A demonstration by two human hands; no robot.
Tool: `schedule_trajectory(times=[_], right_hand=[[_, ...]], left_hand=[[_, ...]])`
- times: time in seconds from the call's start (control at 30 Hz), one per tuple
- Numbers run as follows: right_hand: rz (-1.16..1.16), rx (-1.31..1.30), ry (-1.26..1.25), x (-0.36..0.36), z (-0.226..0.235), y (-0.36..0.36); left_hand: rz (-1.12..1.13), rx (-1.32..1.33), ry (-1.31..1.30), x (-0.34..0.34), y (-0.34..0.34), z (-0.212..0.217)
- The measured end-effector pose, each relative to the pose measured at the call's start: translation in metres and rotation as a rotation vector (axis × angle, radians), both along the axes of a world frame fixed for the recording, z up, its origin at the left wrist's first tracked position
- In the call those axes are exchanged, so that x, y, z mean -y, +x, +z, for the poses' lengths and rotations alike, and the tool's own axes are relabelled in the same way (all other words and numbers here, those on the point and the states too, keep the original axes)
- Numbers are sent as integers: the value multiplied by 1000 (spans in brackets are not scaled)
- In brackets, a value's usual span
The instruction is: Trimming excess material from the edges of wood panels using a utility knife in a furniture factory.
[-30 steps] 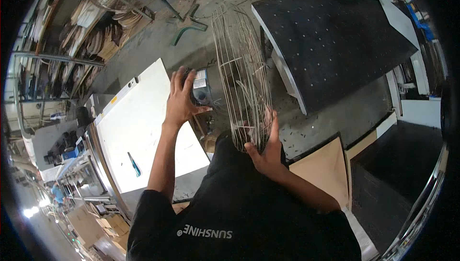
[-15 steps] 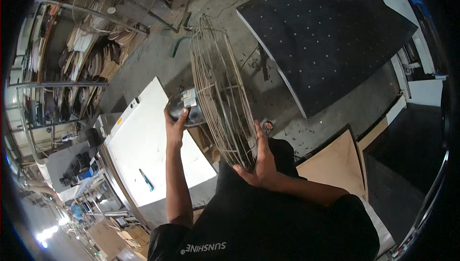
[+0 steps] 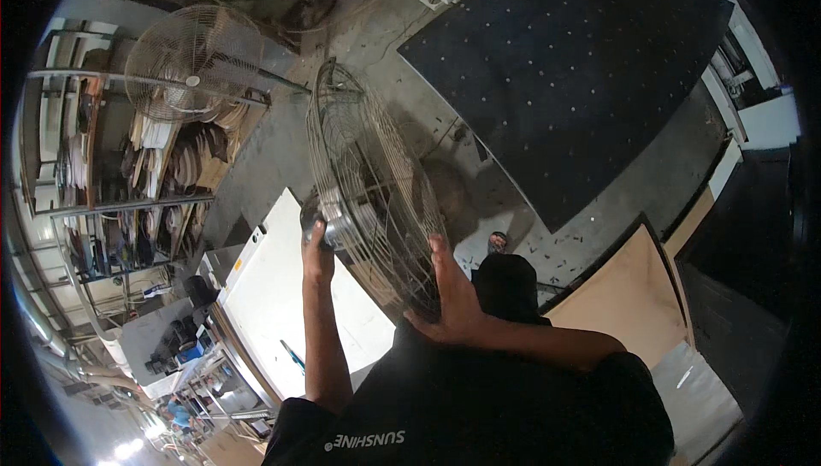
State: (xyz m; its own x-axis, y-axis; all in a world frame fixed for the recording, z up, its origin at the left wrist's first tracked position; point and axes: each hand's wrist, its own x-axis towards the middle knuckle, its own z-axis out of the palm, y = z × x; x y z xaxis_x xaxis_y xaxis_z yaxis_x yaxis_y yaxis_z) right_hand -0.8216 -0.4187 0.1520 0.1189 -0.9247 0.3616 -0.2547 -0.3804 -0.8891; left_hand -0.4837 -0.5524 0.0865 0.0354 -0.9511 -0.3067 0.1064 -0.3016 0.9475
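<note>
Curls L fingers (image 3: 319, 235) round motor hsg (image 3: 342, 231), w/ thumb on near side & rest hidden; prob. takes the heavy end there. Spreads R fingers (image 3: 438, 248) wide, cupping lower edge of wire guard (image 3: 323, 141), prob. to stop any tipping. Holds fan head (image 3: 368, 209) tilted btwn both, in front of torso (image 3: 479, 389), above floor (image 3: 256, 171). Farther out: to L, white counter (image 3: 267, 291) w/ slim blue tool (image 3: 292, 355); to R, black dotted panel (image 3: 564, 90); upper L, pedestal fan (image 3: 192, 64) nr shelving (image 3: 111, 207).
</note>
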Motion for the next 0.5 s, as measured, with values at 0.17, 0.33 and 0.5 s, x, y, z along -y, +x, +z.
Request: schedule_trajectory(times=[0.17, 0.33, 0.5], right_hand=[[-70, 26, 47, 73, 8, -13], [-137, 90, -58, 168, -6, -5], [-155, 89, -48, 266, -3, 6]], left_hand=[[57, -61, 46, 94, -40, 14], [98, -99, 57, 207, -22, -6], [13, -141, 13, 316, -21, 2]])
